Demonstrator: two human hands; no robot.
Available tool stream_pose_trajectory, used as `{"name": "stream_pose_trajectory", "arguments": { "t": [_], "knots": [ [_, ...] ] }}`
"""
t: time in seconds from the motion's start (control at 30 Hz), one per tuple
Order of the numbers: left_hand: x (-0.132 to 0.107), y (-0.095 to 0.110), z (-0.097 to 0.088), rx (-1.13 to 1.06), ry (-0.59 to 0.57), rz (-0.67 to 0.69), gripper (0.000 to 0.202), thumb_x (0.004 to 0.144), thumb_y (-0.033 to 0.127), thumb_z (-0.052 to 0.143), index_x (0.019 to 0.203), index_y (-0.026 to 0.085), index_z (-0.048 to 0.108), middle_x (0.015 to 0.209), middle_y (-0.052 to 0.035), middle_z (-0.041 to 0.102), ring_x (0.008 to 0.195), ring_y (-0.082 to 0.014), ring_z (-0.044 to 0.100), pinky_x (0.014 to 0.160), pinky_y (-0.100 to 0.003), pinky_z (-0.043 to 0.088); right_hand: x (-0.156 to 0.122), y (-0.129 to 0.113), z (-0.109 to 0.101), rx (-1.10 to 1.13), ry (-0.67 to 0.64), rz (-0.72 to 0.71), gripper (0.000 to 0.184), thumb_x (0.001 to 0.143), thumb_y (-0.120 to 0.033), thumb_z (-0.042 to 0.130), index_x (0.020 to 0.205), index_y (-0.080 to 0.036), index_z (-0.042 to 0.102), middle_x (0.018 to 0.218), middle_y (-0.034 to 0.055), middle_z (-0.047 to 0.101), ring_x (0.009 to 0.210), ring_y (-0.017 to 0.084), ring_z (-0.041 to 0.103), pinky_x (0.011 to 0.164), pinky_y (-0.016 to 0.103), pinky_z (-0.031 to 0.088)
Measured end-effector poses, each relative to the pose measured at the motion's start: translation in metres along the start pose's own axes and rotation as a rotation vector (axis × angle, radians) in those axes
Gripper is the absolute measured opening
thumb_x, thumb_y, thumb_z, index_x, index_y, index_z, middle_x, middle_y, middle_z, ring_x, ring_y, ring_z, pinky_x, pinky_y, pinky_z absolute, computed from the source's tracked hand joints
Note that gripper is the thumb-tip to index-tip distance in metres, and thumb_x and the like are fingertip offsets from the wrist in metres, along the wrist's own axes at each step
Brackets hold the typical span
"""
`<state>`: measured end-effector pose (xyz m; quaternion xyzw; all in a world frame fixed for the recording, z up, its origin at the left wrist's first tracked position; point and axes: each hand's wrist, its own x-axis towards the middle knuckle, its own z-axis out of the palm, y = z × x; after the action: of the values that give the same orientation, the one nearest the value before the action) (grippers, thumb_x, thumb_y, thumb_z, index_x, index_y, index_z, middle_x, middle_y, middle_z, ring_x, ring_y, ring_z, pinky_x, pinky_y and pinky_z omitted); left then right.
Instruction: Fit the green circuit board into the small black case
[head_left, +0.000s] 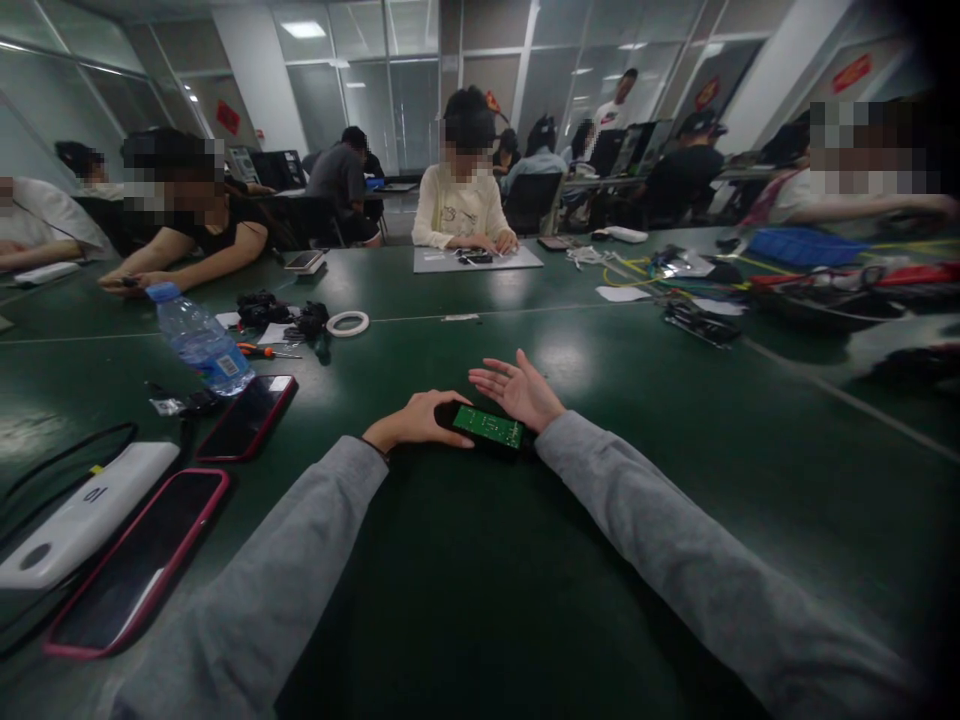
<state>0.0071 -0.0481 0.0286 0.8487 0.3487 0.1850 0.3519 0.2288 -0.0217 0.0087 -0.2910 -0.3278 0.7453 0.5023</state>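
A green circuit board (487, 426) sits in a black casing (448, 413) just above or on the dark green table, in front of me. My left hand (421, 418) is closed around the left end of this casing, thumb along the near side. Palm up, my right hand (521, 392) is open beyond and beside the board, its fingers stretched out to the left. Nothing lies in that palm. Whether its wrist touches the casing's right end I cannot tell.
To the left are a water bottle (201, 340), a dark phone (249, 418), a pink-cased phone (142, 560) and a white power bank (90, 515). A tape roll (348, 324) and orange-handled screwdriver (262, 351) lie farther off. Across the table, a person (461, 200) works at a grey mat (435, 262).
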Motion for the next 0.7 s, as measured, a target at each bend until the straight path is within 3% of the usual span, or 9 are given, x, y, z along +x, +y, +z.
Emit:
{"name": "stream_pose_trajectory", "arguments": {
  "t": [0.4, 0.53, 0.7],
  "knots": [
    [-0.006, -0.002, 0.011, -0.155, 0.164, 0.041, 0.054, 0.060, 0.042, 0.078, 0.107, 0.023, 0.061, 0.106, -0.0051, 0.064, 0.099, -0.0215, 0.059, 0.089, -0.038, 0.044, -0.005, 0.001, 0.003, -0.022, 0.050, 0.013, 0.044, 0.097, -0.050, 0.027, 0.106, -0.014, 0.051, 0.104, 0.0154, 0.065, 0.093, 0.018, 0.065, 0.085, 0.033, 0.053],
    [-0.005, -0.009, 0.015, -0.245, 0.321, 0.037, 0.056, 0.058, 0.040, 0.080, 0.106, 0.019, 0.060, 0.105, -0.0067, 0.063, 0.098, -0.0207, 0.059, 0.089, -0.038, 0.044, -0.010, -0.001, 0.007, -0.042, 0.062, 0.016, 0.047, 0.095, -0.056, 0.028, 0.106, -0.016, 0.052, 0.104, 0.0131, 0.065, 0.096, 0.020, 0.064, 0.085, 0.036, 0.052],
    [0.002, -0.014, 0.019, -0.484, 0.560, -0.063, 0.054, 0.060, 0.039, 0.079, 0.104, 0.017, 0.057, 0.101, -0.0068, 0.063, 0.094, -0.0189, 0.060, 0.087, -0.036, 0.046, -0.014, -0.001, 0.007, -0.019, -0.047, -0.031, 0.070, 0.078, -0.081, 0.033, 0.107, -0.022, 0.056, 0.110, 0.0077, 0.063, 0.108, 0.024, 0.058, 0.090, 0.042, 0.048]
  ]
}}
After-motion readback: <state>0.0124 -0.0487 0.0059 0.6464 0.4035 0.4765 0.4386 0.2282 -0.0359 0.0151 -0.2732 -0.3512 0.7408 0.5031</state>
